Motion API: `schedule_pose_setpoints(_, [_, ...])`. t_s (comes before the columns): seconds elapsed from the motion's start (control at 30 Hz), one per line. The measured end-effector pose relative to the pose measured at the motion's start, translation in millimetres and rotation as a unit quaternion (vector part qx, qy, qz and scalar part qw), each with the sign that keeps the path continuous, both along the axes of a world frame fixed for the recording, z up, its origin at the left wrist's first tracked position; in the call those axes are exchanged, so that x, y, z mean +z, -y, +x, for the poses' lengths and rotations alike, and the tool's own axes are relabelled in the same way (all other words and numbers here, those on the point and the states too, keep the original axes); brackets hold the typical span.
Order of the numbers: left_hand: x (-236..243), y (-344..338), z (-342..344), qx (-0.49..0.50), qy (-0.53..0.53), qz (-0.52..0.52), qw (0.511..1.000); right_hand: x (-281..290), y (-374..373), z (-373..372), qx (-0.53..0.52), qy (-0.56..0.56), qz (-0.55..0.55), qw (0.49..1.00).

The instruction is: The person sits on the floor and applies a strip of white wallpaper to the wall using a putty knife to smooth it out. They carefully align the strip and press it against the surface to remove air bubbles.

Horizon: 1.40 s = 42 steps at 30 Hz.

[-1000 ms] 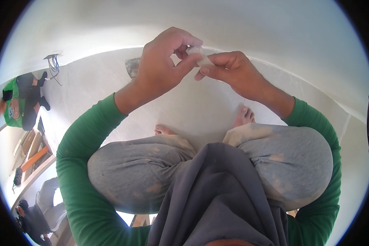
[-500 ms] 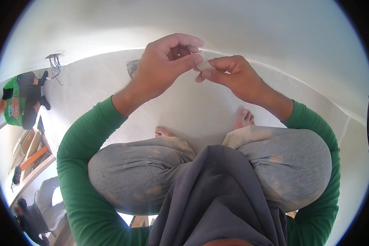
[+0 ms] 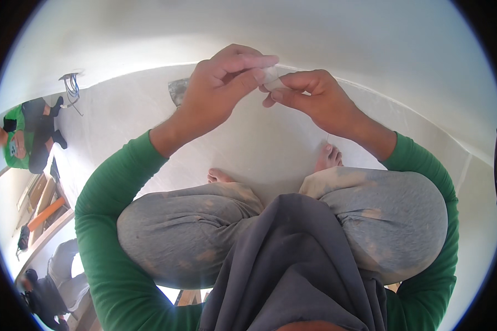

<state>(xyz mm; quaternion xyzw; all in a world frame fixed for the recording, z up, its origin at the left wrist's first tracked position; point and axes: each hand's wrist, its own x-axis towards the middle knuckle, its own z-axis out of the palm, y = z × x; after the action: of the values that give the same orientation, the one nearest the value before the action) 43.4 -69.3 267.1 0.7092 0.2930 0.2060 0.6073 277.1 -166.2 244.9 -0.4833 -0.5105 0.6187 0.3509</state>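
My left hand [image 3: 216,83] and my right hand [image 3: 321,102] are raised close together in front of the pale wall. Between their fingertips is a small, whitish, curved strip [image 3: 271,83], partly covered by the fingers. The left thumb and fingers pinch its upper end, while the right thumb and forefinger grip the lower end. What the strip is made of does not show. Behind my left wrist lies a flat greyish piece [image 3: 178,90], mostly hidden, its kind unclear.
Loose wires [image 3: 72,89] stick out of the wall at far left. Below them sits a person in a green top [image 3: 25,132]; another person [image 3: 58,284] is at lower left, near an orange bar [image 3: 47,214] and timber. My bare feet [image 3: 329,156] rest on the pale surface below my hands.
The left fingers have shifted slightly right and closed further over the strip's upper end. The strip has turned and looks more bunched between both hands.
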Motion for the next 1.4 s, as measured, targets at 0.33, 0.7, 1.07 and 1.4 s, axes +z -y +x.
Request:
schedule_pose_setpoints(0.33, [13.8, 5.7, 6.0, -0.045, -0.037, -0.028, 0.998, -0.8, 0.5, 1.8, -0.007, -0.053, -0.009, 0.999])
schedule_pose_setpoints(0.7, [0.4, -1.9, 4.7, -0.021, -0.035, 0.187, 0.982, 1.6, 0.9, -0.2, -0.014, -0.105, -0.024, 0.994])
schedule_pose_setpoints(1.07, [0.9, -0.5, 6.0, -0.070, 0.000, 0.305, 0.950, -9.5, 1.0, 0.3, -0.021, -0.072, -0.025, 0.997])
schedule_pose_setpoints(1.4, [2.8, 0.8, 2.1, -0.053, -0.076, 0.164, 0.982, -9.8, 1.0, -1.9, -0.019, -0.034, -0.001, 0.999])
